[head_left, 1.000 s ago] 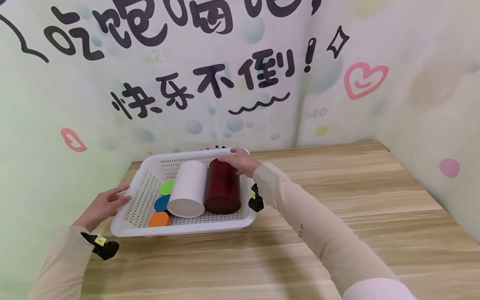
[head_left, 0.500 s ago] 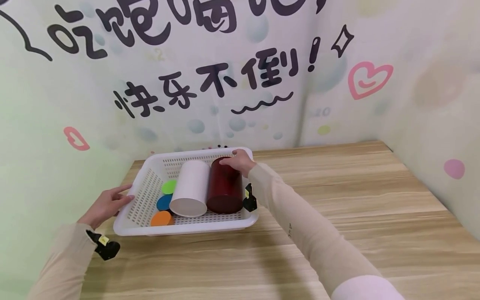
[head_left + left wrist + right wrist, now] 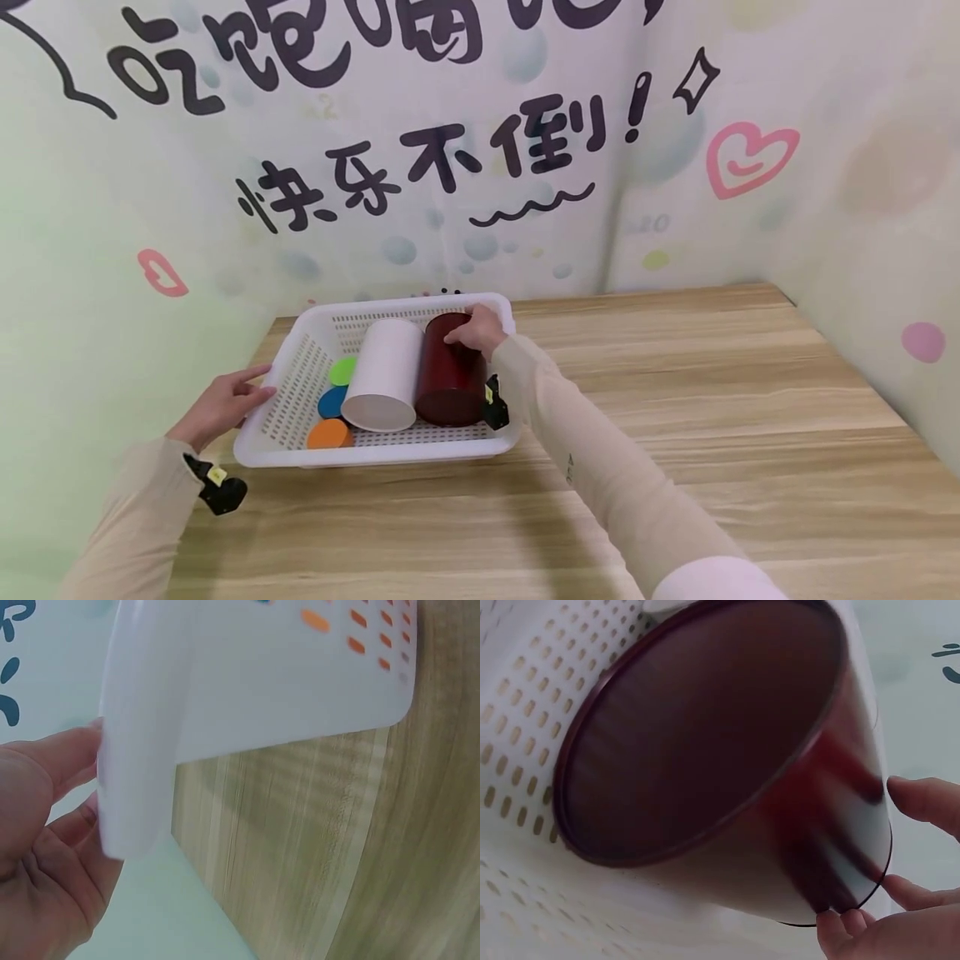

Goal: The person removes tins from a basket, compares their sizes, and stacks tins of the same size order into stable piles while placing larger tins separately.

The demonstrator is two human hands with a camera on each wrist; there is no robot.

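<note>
In the head view a white plastic basket with slotted walls sits on the wooden table. My left hand holds its left rim; the left wrist view shows thumb and fingers at the rim. Inside, at the right, lies a dark red canister on its side, its round end towards me. My right hand grips the canister's far end, thumb and fingers spread around its edge in the right wrist view. Beside it lies a white canister, also on its side.
Left in the basket are round-topped green, blue and orange pieces. The wooden table extends right and towards me. A printed wall stands close behind the basket, and another wall stands at the left.
My right hand has shifted from the basket's back right rim down onto the red canister's far end. My left hand stays at the left rim. The whole view drifts slightly right.
</note>
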